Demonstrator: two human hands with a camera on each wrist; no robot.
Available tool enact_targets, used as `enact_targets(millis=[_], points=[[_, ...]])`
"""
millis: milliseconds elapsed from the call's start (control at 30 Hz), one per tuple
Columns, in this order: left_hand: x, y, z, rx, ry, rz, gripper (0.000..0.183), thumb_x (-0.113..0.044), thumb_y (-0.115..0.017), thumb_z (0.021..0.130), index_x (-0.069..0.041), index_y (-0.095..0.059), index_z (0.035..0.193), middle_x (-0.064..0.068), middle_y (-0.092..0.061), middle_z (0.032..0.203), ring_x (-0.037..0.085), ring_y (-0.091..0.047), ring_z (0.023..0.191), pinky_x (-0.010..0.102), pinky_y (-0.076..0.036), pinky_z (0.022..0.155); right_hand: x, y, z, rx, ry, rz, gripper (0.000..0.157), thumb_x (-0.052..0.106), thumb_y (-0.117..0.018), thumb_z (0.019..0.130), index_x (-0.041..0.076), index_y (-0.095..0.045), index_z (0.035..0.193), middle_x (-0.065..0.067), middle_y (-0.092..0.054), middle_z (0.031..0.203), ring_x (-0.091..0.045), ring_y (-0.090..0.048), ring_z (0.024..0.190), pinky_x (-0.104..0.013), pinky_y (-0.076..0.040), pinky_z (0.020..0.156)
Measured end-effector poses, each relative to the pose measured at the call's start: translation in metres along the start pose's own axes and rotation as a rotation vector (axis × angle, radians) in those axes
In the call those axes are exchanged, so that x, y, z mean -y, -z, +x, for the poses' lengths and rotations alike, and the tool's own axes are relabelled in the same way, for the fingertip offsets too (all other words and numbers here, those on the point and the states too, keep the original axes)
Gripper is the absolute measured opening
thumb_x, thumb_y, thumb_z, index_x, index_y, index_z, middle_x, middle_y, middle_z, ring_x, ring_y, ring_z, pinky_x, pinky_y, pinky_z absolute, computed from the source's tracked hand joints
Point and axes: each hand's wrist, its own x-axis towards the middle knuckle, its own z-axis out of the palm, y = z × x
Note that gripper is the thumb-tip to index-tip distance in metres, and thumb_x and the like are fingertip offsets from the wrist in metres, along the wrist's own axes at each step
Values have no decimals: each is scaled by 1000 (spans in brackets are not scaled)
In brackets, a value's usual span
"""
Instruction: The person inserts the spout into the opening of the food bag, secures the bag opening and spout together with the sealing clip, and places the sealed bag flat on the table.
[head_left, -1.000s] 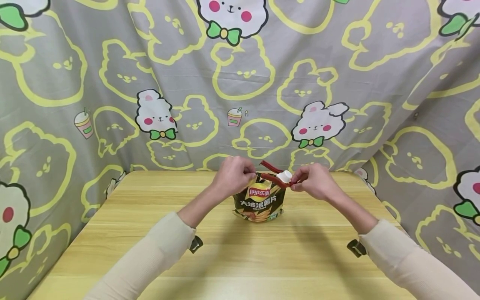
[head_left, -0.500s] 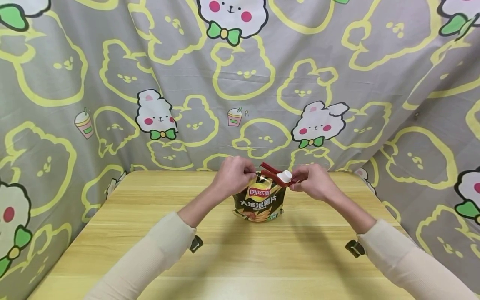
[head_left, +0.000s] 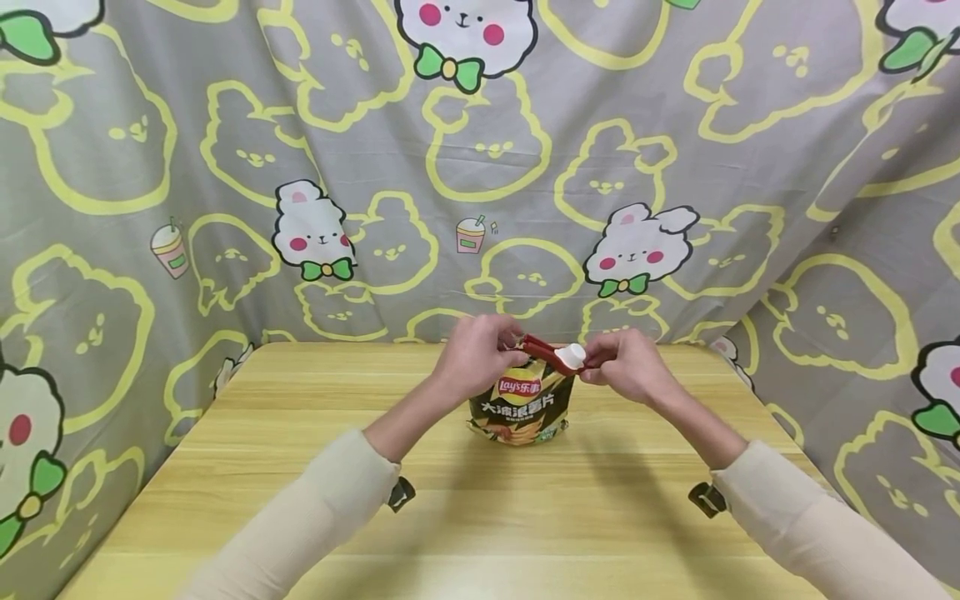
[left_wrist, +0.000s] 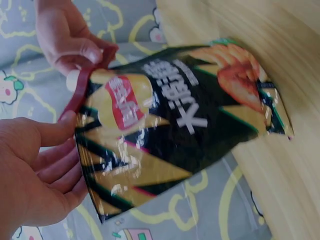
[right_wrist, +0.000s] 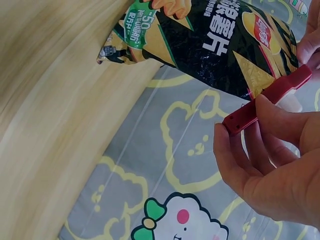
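Observation:
A black and gold Lay's chip bag stands on the table with its printed front toward me. Across its top edge lies a red bag clip with a white spout cap; its two bars now sit together. My right hand pinches the clip's right end between thumb and fingers, as the right wrist view shows on the red end. At the clip's other end, my left hand pinches with its thumb in front and its fingers behind the bag's top edge.
The wooden table runs up to a grey patterned curtain behind the bag. The curtain also hangs along both sides. Black wrist straps show under the cream sleeves.
The clip's two bars have gone from spread apart to closed together over the bag's top. My left hand has moved right, from the bag's upper left edge onto the clip's end.

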Motion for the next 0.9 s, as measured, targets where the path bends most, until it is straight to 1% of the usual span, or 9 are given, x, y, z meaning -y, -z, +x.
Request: enact_targets(millis=[67,133,167,367,467,633,900], points=[[-4,-4,1,6,9,-21,35,-21,-84,85,-8,-74,115,7,-79,98,18,-74,83,27,-56,67,-1,0,0,-6,-5,4,10,3,-81,81,4,-77,90,-7,-77,82,-16,-67,79,-31,-49,73],[-7,-8,2,9,17,-28,39,-24,-85,84,-9,-73,117,7,-78,99,17,-72,82,26,-54,65,-1,0,0,-12,-6,10,10,3,-81,80,4,-77,89,-7,-77,82,-17,-66,79,-32,-49,73],[-8,-10,3,8,14,-29,38,-24,-85,83,-10,-73,116,6,-78,98,16,-71,81,25,-53,64,-1,-1,0,-14,-5,13,10,3,-82,80,4,-77,89,-7,-77,82,-17,-66,79,-32,-49,73],[-9,-17,5,-24,-20,-41,16,-22,-83,85,-13,-77,96,-1,-75,83,11,-62,69,22,-48,60,-1,-3,0,-25,3,13,11,2,-81,78,4,-77,88,-7,-77,82,-15,-67,77,-31,-50,72],[-9,-19,4,-42,-32,-66,10,-19,-83,85,-12,-76,90,-2,-74,78,10,-60,64,20,-47,56,-1,-4,0,-34,0,5,12,2,-81,78,4,-77,89,-6,-77,81,-14,-67,77,-31,-50,72],[-5,-24,4,-99,-61,-87,10,-17,-84,84,-11,-76,83,-2,-73,74,9,-59,60,20,-46,54,-2,-5,0,-42,-6,1,12,2,-81,78,4,-77,89,-6,-77,81,-14,-66,77,-31,-50,73],[-1,-32,5,-193,-77,-111,13,-14,-86,82,-12,-74,76,-3,-70,66,7,-55,55,20,-42,51,-1,-5,1,-39,0,-4,12,3,-81,78,5,-78,89,-5,-77,82,-14,-67,77,-31,-49,74]])
